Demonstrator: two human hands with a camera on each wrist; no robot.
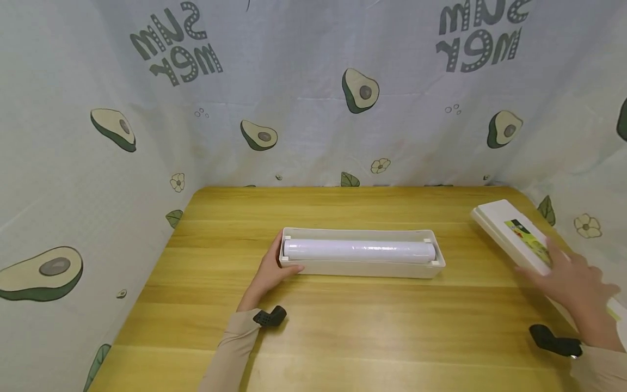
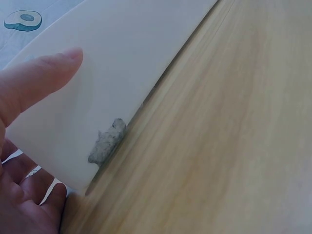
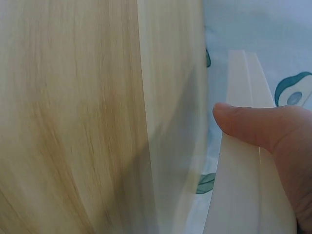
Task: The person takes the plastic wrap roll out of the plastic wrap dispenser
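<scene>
A long white plastic box (image 1: 362,269) sits lidless on the wooden table in the head view. Inside it lies a roll of clear-looking film (image 1: 360,251), with small white supports at the corners. My left hand (image 1: 269,271) grips the box's left end, thumb on the front wall and the other fingers around the end. In the left wrist view, a grey patch (image 2: 108,143) marks the box wall near its lower edge. Off to the right, my right hand (image 1: 577,280) holds a long white lid (image 1: 506,216) with a yellow-green label, tilted above the table's right edge; its thumb presses the lid's side.
The wooden table (image 1: 372,332) stretches in front of and behind the box. White cloth (image 1: 303,65) printed with avocados hangs behind the table and along both sides. Each wrist wears a black camera mount, such as the left one (image 1: 270,316).
</scene>
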